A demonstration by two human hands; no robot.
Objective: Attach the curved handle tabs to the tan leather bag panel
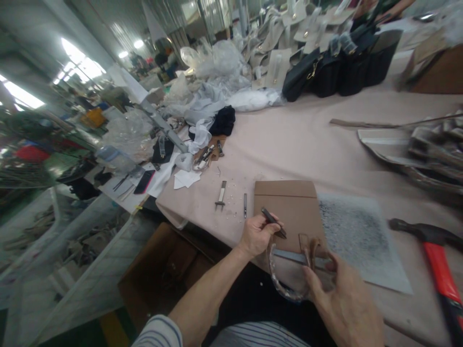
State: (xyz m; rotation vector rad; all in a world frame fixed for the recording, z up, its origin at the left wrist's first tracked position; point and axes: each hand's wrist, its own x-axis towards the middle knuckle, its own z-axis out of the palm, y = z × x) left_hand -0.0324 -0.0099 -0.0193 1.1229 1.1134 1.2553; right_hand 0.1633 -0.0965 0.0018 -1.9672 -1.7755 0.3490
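Observation:
A brown leather bag panel (285, 205) lies flat at the table's front edge. My left hand (255, 236) is closed around a dark, pen-shaped metal tool (274, 222), whose tip points down at the panel. At the lower right my right hand (343, 294) pinches a brown leather strap (316, 248) beside the panel's tab. A plastic-wrapped handle (278, 282) loops down toward my lap from there. Across the panel's near edge runs a narrow grey strip (289, 256). A second slim metal rod (245, 206) and a caliper-like tool (221, 196) rest left of the panel.
Right of the panel lies a speckled pale sheet (356, 231), then a red-handled hammer (439, 270). Black bags (336, 72) and plastic wrapping (224, 62) fill the table's back. A cardboard box (155, 270) stands below the table at left. Wrapped brown pieces (434, 154) sit far right.

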